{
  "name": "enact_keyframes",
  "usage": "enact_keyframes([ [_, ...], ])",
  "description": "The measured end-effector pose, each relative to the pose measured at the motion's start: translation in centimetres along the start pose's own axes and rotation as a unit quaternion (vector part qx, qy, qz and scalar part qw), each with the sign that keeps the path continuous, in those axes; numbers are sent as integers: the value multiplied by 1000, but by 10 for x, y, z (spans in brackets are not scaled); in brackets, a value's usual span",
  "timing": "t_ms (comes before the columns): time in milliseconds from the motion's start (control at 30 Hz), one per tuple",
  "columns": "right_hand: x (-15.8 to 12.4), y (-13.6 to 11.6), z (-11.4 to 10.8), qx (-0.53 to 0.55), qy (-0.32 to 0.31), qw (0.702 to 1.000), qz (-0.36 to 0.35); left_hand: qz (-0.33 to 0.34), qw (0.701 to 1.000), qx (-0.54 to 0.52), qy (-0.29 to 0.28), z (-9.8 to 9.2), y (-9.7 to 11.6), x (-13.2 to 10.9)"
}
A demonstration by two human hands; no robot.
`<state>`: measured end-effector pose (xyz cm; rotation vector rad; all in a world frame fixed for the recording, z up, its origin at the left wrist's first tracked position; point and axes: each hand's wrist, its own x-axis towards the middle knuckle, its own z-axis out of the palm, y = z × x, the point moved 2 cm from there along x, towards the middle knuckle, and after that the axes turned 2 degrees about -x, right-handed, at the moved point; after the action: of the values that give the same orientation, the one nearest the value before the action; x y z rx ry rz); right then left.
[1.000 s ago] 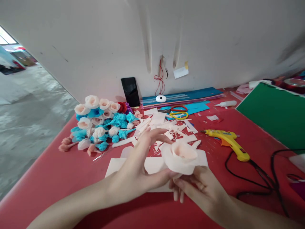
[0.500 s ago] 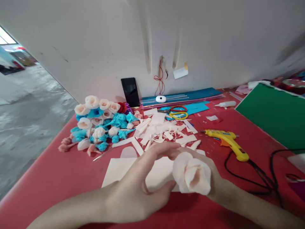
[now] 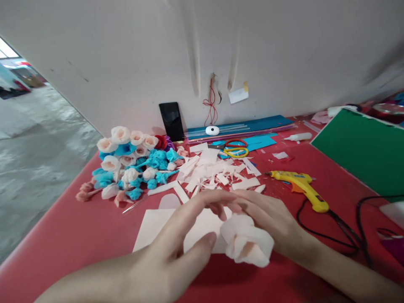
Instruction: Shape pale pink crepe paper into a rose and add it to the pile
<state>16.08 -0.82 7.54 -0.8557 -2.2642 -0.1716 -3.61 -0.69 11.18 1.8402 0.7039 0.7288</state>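
Observation:
A pale pink paper flower (image 3: 248, 242), its petals facing toward me and down, is held in my right hand (image 3: 274, 216). The fingers of that hand bend behind the bloom, so the flower's base is hidden. My left hand (image 3: 186, 244) is curved on the left side, thumb apart from the fingers and clear of the petals. Its fingertips meet those of my right hand just above and behind the flower. Under both hands lie pale pink paper sheets (image 3: 151, 227) on the red tabletop (image 3: 75, 235).
Finished paper flowers (image 3: 126, 162) in white, blue and pink are heaped at left. Paper scraps (image 3: 211, 170) and scissors (image 3: 235, 149) lie mid-table. A yellow glue gun (image 3: 299, 185) with a black cord is at right, near a green board (image 3: 360, 147). A phone (image 3: 172, 122) leans on the wall.
The flower has shifted slightly left and down and tips further downward. My left thumb has drawn back from the petals, and my right hand's back shows more.

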Motion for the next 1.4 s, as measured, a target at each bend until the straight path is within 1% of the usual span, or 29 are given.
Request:
enact_keyframes([
  [133, -2, 1, 5, -3, -49, 998, -26, 19, 999, 18, -32, -3, 5, 8],
  [333, 0, 0, 6, 34, -132, 990, 27, 27, 992, 96, -75, -5, 15, 14],
  [400, 1, 0, 6, 36, -132, 991, 7, 20, 990, 109, -85, -4, 15, 14],
  [567, 1, 0, 8, 10, -102, 992, -67, -8, 991, 93, -93, -5, 10, 17],
  [733, 1, 1, 9, 0, -90, 992, -87, -24, 990, 90, -106, -5, 9, 20],
  [833, 3, 0, 9, 10, -103, 991, -84, -29, 990, 89, -102, -5, 10, 20],
  [933, 4, -1, 8, 45, -121, 990, -64, -43, 992, 53, -111, -5, 8, 19],
  [1033, 3, 0, 8, 100, -139, 985, -21, -55, 993, 0, -105, -6, 4, 20],
  [1133, 1, 3, 10, 166, -191, 966, 44, -66, 993, -57, -75, -7, -1, 21],
  [1233, -1, 4, 11, 210, -236, 944, 100, -66, 993, -89, -49, -7, -4, 21],
  [1333, 0, 4, 10, 232, -244, 932, 133, -74, 991, -103, -37, -7, -3, 21],
  [1400, 0, 4, 9, 243, -240, 930, 139, -88, 990, -109, -31, -7, -2, 21],
])
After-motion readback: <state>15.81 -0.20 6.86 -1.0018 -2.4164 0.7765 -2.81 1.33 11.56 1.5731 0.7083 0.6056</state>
